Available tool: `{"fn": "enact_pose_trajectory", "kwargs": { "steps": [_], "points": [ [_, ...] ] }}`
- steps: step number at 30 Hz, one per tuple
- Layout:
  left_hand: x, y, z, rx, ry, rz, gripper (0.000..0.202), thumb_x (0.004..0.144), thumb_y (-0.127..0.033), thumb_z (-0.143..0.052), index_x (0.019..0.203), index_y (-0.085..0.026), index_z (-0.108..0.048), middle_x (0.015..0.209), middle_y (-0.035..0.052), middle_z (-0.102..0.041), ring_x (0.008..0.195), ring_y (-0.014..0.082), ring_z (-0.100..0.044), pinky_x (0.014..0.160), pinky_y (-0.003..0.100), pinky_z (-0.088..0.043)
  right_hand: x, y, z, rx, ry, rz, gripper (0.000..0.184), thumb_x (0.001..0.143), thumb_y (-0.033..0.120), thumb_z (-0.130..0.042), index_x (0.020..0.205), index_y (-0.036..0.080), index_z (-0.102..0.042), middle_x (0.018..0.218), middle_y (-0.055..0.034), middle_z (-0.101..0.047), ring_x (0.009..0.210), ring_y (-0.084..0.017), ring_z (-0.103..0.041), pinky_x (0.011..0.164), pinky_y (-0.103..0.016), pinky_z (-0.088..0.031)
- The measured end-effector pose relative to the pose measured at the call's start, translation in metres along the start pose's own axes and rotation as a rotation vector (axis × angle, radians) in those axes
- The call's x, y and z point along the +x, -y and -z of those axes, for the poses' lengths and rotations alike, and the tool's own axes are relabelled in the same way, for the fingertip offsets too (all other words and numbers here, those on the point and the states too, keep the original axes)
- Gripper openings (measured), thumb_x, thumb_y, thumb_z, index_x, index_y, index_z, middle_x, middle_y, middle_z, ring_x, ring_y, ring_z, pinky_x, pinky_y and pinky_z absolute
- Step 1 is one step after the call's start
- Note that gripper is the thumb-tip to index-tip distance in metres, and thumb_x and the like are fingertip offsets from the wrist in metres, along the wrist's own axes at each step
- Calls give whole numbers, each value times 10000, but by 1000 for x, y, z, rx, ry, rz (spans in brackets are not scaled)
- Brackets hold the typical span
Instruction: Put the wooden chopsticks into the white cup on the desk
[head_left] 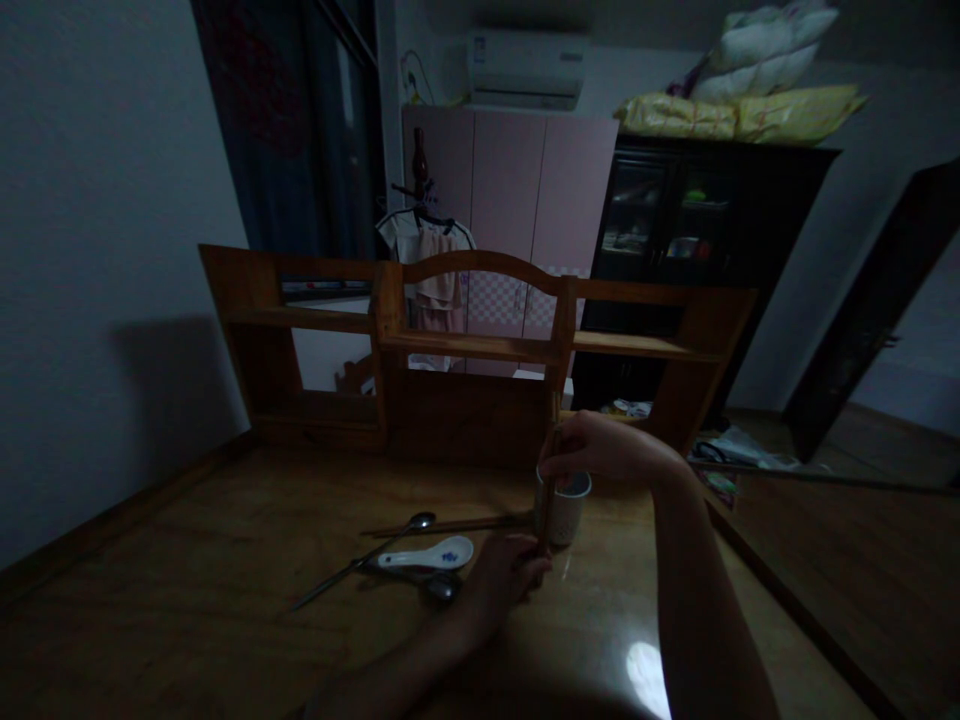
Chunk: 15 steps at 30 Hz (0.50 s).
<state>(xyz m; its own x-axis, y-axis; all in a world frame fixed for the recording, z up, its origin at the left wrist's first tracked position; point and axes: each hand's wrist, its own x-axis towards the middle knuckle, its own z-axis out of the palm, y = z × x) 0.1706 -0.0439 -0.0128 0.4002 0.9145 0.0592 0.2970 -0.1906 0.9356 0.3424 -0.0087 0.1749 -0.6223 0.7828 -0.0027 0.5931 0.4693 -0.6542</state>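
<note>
Brown upright chopsticks [550,505] stand nearly vertical over the bench [225,630], just beside the left side of a pale cup [571,515], in front of part of it. The right hand [592,448] has its fingers closed around their upper part, above the cup's rim; whether it touches the rim I cannot tell. The left hand [504,578], lower and nearer, has its fingers curled round the bottom end.

Left of the cup, more thin sticks [457,524] lie flat, pointing left. A long-handled metal spoon [360,565] lies slantwise, its bowl at the far end. Right of its handle is a white spoon [427,556] with a blue motif, and just nearer, beside the left hand, a dark metal spoon [441,588].

A wooden shelf unit [472,347] lines the far edge. Beyond it stand a pink wardrobe [502,190] and, to the right, a black cabinet [667,220].
</note>
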Motion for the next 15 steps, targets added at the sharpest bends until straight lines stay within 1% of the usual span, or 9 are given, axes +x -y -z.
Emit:
{"fn": "enact_pose_trajectory", "kwargs": {
  "steps": [2, 7, 10, 15],
  "points": [
    [0, -1, 0, 11, -1, 7, 262, 798, -372, -534, 809, -151, -675, 709, 26, -632, 610, 141, -583, 498, 198, -431, 0, 0, 0, 13, 3, -5, 272, 807, 409, -656, 881, 157, -729, 749, -42, -714, 689, -164, -664, 576, -222, -487],
    [-3, -3, 1, 18, -2, -31, 277, 814, -376, -515, 832, -151, -676, 705, 21, -631, 589, 127, -559, 509, 196, -420, -1, 1, -1, 46, 27, 29, 261, 804, 396, -660, 891, 158, -722, 775, -40, -716, 711, -164, -669, 599, -226, -494],
    [-2, -3, -1, -1, 3, -17, 262, 811, -357, -517, 841, -148, -672, 689, 16, -624, 584, 127, -558, 508, 200, -407, 0, 2, -1, 30, 26, 47, 253, 799, 388, -665, 876, 153, -717, 764, -38, -714, 708, -171, -671, 593, -228, -493],
    [-3, -6, -2, -49, 1, -31, 219, 811, -311, -512, 839, -157, -666, 706, 13, -629, 605, 133, -584, 514, 203, -414, 3, 4, -4, 36, -21, 46, 262, 814, 407, -643, 857, 153, -692, 745, -38, -707, 682, -173, -667, 572, -232, -484]
  ]
}}
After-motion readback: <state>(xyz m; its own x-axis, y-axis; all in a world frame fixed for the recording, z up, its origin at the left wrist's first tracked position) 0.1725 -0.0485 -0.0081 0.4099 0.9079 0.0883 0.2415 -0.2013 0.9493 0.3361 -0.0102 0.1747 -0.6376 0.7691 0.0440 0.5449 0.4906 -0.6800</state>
